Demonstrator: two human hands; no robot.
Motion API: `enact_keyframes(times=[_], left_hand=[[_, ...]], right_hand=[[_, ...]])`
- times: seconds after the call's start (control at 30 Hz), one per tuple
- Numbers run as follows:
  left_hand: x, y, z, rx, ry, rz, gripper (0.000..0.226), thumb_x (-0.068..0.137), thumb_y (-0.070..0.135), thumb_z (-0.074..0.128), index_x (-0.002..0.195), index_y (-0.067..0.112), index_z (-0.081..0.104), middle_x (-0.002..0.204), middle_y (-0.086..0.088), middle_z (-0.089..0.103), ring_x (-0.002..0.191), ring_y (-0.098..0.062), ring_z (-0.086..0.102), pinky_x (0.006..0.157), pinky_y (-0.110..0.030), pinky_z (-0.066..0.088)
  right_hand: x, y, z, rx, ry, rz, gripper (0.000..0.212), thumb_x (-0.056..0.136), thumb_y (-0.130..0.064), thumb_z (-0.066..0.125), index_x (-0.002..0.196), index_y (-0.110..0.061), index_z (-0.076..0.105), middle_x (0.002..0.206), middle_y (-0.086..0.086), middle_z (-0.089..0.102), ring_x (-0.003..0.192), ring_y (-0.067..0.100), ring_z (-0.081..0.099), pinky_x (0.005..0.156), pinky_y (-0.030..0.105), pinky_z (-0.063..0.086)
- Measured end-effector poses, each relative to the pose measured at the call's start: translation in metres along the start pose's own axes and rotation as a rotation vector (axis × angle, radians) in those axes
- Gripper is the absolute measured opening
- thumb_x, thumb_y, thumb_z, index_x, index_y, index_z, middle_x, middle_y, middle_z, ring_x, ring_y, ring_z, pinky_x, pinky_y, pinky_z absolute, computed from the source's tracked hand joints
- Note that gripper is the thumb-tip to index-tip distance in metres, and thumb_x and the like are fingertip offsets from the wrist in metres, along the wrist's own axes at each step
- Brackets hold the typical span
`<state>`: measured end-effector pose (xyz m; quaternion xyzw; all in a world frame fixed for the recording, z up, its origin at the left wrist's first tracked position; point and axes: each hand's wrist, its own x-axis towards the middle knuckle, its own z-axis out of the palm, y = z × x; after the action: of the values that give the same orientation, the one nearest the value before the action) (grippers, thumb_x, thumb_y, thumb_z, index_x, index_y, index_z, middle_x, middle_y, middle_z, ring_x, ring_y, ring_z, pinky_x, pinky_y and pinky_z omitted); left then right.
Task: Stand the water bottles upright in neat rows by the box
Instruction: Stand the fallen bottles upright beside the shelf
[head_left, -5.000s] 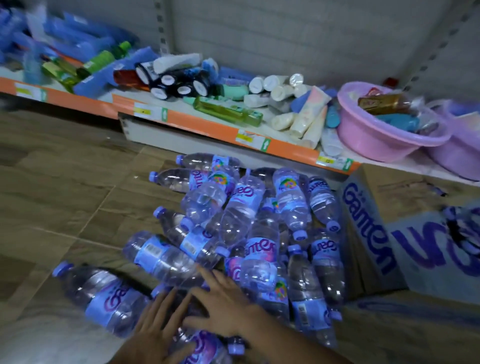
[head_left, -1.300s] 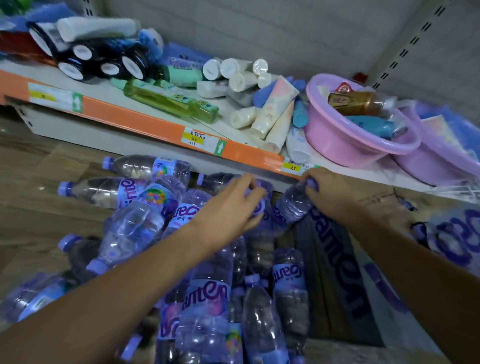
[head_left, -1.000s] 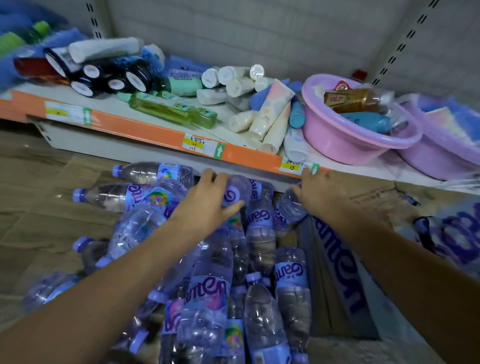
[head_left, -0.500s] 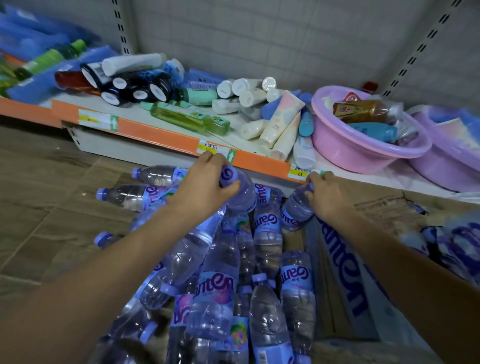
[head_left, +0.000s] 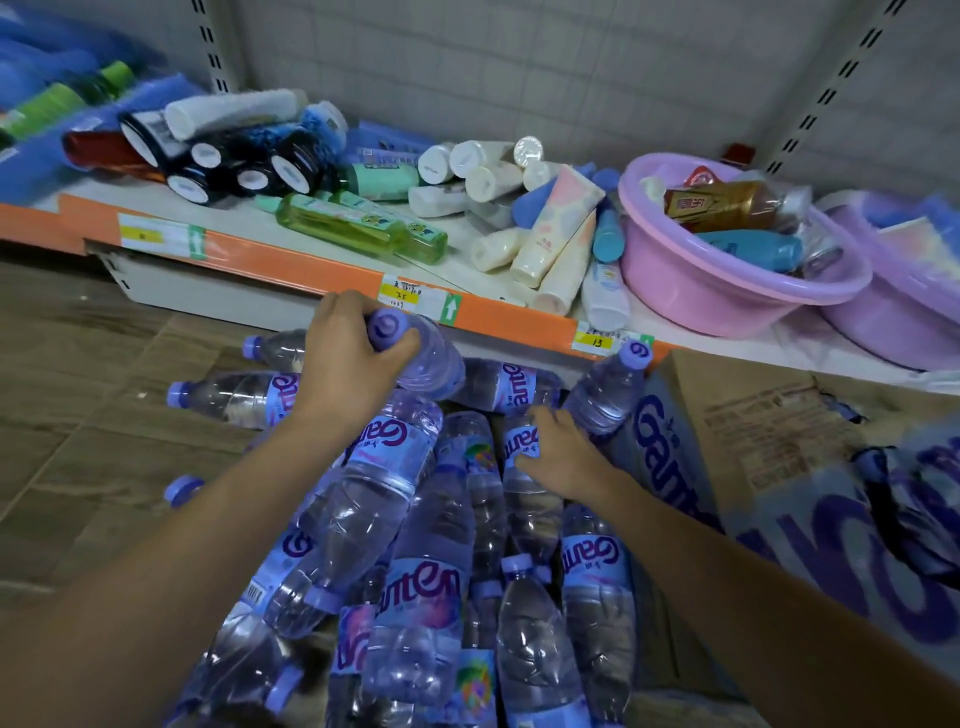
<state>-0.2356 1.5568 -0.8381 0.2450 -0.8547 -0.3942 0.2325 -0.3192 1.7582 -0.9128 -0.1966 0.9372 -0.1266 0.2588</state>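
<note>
Water bottles (head_left: 415, 587): purple caps, "Ganten" labels, heaped flat on floor beside "Ganten" box (head_left: 727, 441). Left hand (head_left: 348, 364) grips one bottle's neck (head_left: 431, 358); right hand (head_left: 566, 457) rests on another, fingers partly hidden. Shelf tag (head_left: 597, 340) reads "13".

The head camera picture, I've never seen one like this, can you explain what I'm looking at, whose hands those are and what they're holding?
The camera sits on a person's head, looking forward and down, so the two bare arms are the wearer's own. No machine is involved. The left hand has its grip around the neck of a water bottle, just below its purple cap. The right hand reaches onto another bottle in the pile lying on the wooden floor. One tilted bottle leans by the cardboard box. Behind, a shelf holds toiletries and a pink basin.
</note>
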Motion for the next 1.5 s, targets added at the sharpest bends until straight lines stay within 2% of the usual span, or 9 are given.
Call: enact_keyframes(times=[0.1, 0.27, 0.33, 0.47, 1.1, 1.23, 1.33, 1.43, 1.5], left_hand=[[0.002, -0.009, -0.003, -0.059, 0.008, -0.067, 0.025, 0.074, 0.023, 0.067, 0.082, 0.006, 0.051, 0.092, -0.02, 0.056, 0.081, -0.038, 0.06, 0.074, -0.048, 0.052], [0.001, -0.015, 0.0, 0.053, -0.039, 0.01, 0.021, 0.075, 0.012, 0.068, 0.091, 0.003, 0.057, 0.093, -0.009, 0.048, 0.085, -0.023, 0.047, 0.073, -0.027, 0.035], [-0.001, -0.011, 0.006, 0.039, -0.043, 0.019, 0.021, 0.076, 0.01, 0.067, 0.094, 0.003, 0.058, 0.093, -0.006, 0.044, 0.085, -0.021, 0.045, 0.073, -0.022, 0.033], [-0.001, -0.005, 0.013, -0.033, -0.034, -0.006, 0.022, 0.078, 0.007, 0.064, 0.098, 0.003, 0.056, 0.1, -0.005, 0.042, 0.082, -0.017, 0.042, 0.066, -0.011, 0.026], [0.009, 0.023, 0.022, 0.025, -0.105, 0.152, 0.022, 0.073, 0.015, 0.072, 0.09, 0.004, 0.064, 0.089, -0.004, 0.049, 0.076, -0.017, 0.045, 0.061, -0.013, 0.03], [0.016, 0.011, 0.021, 0.04, -0.048, 0.055, 0.022, 0.074, 0.017, 0.07, 0.089, 0.003, 0.062, 0.088, -0.006, 0.048, 0.077, -0.019, 0.043, 0.062, -0.015, 0.023], [0.022, -0.012, 0.013, -0.005, -0.048, -0.044, 0.022, 0.071, 0.028, 0.067, 0.081, 0.01, 0.059, 0.084, -0.009, 0.059, 0.077, -0.027, 0.054, 0.066, -0.023, 0.033], [0.019, -0.026, 0.006, -0.108, -0.061, -0.156, 0.032, 0.062, 0.041, 0.059, 0.082, 0.016, 0.06, 0.086, -0.013, 0.068, 0.077, -0.033, 0.066, 0.077, -0.045, 0.054], [0.017, -0.028, 0.005, -0.129, -0.056, -0.179, 0.024, 0.062, 0.04, 0.059, 0.078, 0.022, 0.06, 0.087, -0.013, 0.068, 0.076, -0.032, 0.067, 0.077, -0.05, 0.054]], right_hand=[[0.009, 0.003, 0.009, 0.179, 0.018, 0.072, 0.069, 0.089, -0.027, 0.055, 0.146, -0.023, 0.016, 0.15, 0.014, 0.014, 0.126, 0.039, 0.041, 0.099, 0.042, 0.043], [0.026, -0.003, 0.009, 0.104, -0.029, 0.097, 0.079, 0.088, -0.041, 0.054, 0.149, -0.026, 0.007, 0.159, 0.004, -0.006, 0.139, 0.039, 0.026, 0.109, 0.046, 0.033], [0.03, -0.006, 0.008, 0.008, -0.024, 0.112, 0.079, 0.088, -0.043, 0.052, 0.15, -0.022, 0.008, 0.159, 0.004, 0.0, 0.142, 0.037, 0.019, 0.112, 0.044, 0.027], [0.033, -0.007, -0.006, -0.205, -0.036, 0.015, 0.063, 0.09, -0.036, 0.05, 0.144, -0.014, 0.026, 0.152, 0.009, 0.019, 0.134, 0.031, 0.036, 0.104, 0.038, 0.034], [0.021, -0.01, -0.012, -0.148, -0.315, 0.005, 0.055, 0.087, -0.031, 0.055, 0.136, -0.016, 0.036, 0.142, 0.004, 0.03, 0.119, 0.029, 0.047, 0.086, 0.038, 0.054], [0.024, -0.026, -0.001, -0.502, -0.029, -0.088, 0.031, 0.093, -0.03, 0.043, 0.117, -0.013, 0.053, 0.123, 0.011, 0.059, 0.111, 0.032, 0.057, 0.078, 0.034, 0.042], [0.036, -0.023, -0.002, -0.488, 0.223, -0.08, 0.026, 0.095, -0.024, 0.04, 0.112, -0.012, 0.056, 0.114, 0.009, 0.065, 0.104, 0.031, 0.062, 0.074, 0.032, 0.042], [0.066, -0.021, -0.008, -0.3, 0.378, -0.183, 0.03, 0.092, -0.016, 0.043, 0.118, -0.008, 0.054, 0.122, 0.011, 0.06, 0.115, 0.03, 0.054, 0.086, 0.037, 0.045], [0.092, -0.03, -0.003, -0.207, 0.284, -0.375, 0.044, 0.087, -0.006, 0.047, 0.131, -0.007, 0.048, 0.135, 0.012, 0.051, 0.126, 0.029, 0.045, 0.103, 0.037, 0.038]])
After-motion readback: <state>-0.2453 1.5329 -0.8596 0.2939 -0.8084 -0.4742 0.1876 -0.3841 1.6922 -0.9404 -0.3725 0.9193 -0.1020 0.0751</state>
